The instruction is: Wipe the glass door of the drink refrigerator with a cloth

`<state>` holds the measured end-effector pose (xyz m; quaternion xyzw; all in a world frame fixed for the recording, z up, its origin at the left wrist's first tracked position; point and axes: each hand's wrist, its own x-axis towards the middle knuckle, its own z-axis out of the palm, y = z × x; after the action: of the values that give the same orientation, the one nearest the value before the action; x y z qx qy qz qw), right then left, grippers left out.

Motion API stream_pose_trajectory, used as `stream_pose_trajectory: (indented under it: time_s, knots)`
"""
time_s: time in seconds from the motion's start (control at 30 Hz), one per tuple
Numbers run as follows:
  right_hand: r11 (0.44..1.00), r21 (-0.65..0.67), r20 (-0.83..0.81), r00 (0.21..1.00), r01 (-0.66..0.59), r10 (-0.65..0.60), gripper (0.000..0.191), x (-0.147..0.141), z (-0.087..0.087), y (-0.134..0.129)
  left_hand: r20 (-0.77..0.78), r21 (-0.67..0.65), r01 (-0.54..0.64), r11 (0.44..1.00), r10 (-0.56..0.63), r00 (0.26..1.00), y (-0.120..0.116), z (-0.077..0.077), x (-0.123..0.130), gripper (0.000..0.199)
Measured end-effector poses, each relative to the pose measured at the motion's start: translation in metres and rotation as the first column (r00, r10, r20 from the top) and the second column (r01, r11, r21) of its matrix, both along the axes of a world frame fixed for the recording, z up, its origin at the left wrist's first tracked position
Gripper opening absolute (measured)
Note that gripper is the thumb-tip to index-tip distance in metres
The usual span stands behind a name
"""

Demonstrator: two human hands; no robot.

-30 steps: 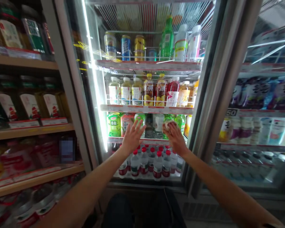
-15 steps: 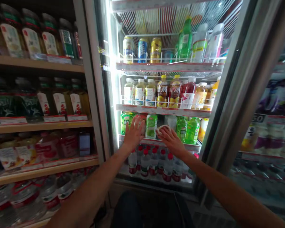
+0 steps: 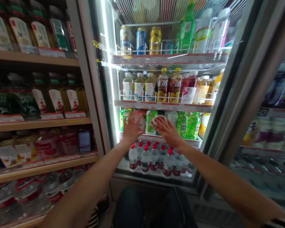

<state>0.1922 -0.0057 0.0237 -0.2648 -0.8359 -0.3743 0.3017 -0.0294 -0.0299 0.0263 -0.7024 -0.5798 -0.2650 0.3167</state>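
A glass door (image 3: 142,177) of a lit drinks cooler stands in front of me. My left hand (image 3: 131,128) has its fingers spread against the glass, holding nothing, in front of the lower shelf's bottles. To its right, my right hand (image 3: 165,129) presses a pale cloth (image 3: 159,119) on the glass. Green bottles (image 3: 181,124) show behind the glass to the right of that hand, and another green bottle (image 3: 151,122) shows between the two hands.
Wooden shelves (image 3: 40,124) with drinks run along the left. Metal door frames (image 3: 237,104) and another cooler section are at the right. Red-capped water bottles (image 3: 145,160) stand low inside the cooler. My knees (image 3: 130,205) are below.
My right hand has slid the cloth left and slightly up, closer to my left hand. My left hand stays spread, with small movement. The view has shifted slightly.
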Motion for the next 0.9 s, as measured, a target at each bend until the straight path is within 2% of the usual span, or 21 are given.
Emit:
stream_pose_trajectory:
  time_s: [0.1,0.17,0.23,0.37,0.43,0.5,0.6,0.67,0.73,0.83,0.9]
  knots:
    - [0.994,0.073,-0.244,0.968,0.082,-0.062,0.045,0.000,0.041,0.012,-0.010,0.017,0.005,1.000,-0.005,1.000,0.001,0.000,-0.003,0.084]
    - [0.988,0.112,-0.349,0.935,0.108,-0.062,0.045,-0.001,0.056,0.017,-0.015,0.023,0.001,1.000,-0.001,1.000,0.001,0.000,-0.004,0.084]
    - [0.990,0.109,-0.301,0.952,0.090,-0.053,0.046,-0.002,0.046,0.014,-0.022,0.023,-0.004,1.000,0.005,1.000,0.001,0.001,-0.004,0.084]
    - [0.998,0.051,0.001,1.000,0.027,-0.027,0.048,0.000,-0.011,-0.001,-0.039,0.024,-0.012,1.000,0.013,0.999,-0.001,0.007,-0.006,0.085]
    - [0.999,0.040,0.076,0.997,-0.002,-0.001,0.047,-0.001,-0.016,-0.002,-0.044,0.033,-0.017,0.999,0.018,0.999,-0.001,0.010,-0.007,0.086]
    - [0.999,0.051,0.015,1.000,-0.001,0.000,0.046,-0.004,0.004,0.003,-0.047,0.041,-0.016,0.999,0.018,0.999,0.000,0.012,-0.008,0.088]
    - [0.995,0.077,-0.233,0.972,0.061,-0.042,0.045,-0.015,0.047,0.014,-0.056,0.033,-0.010,0.999,0.012,0.998,0.001,0.013,-0.009,0.090]
    - [0.994,0.077,-0.294,0.955,0.075,-0.049,0.045,-0.021,0.056,0.017,-0.071,0.018,-0.010,1.000,0.011,0.997,0.001,0.014,-0.012,0.089]
    - [0.997,0.063,-0.192,0.981,0.035,-0.023,0.045,-0.025,0.039,0.014,-0.082,0.011,-0.029,1.000,0.030,0.996,-0.001,0.016,-0.016,0.087]
    - [0.999,0.020,0.054,0.998,-0.046,0.044,0.046,-0.027,0.000,0.006,-0.039,0.017,-0.118,0.993,0.118,0.992,-0.004,0.021,-0.026,0.086]
    - [0.998,0.008,0.123,0.990,-0.067,0.065,0.046,-0.030,-0.006,0.005,-0.019,0.012,-0.153,0.988,0.153,0.988,-0.005,0.024,-0.032,0.085]
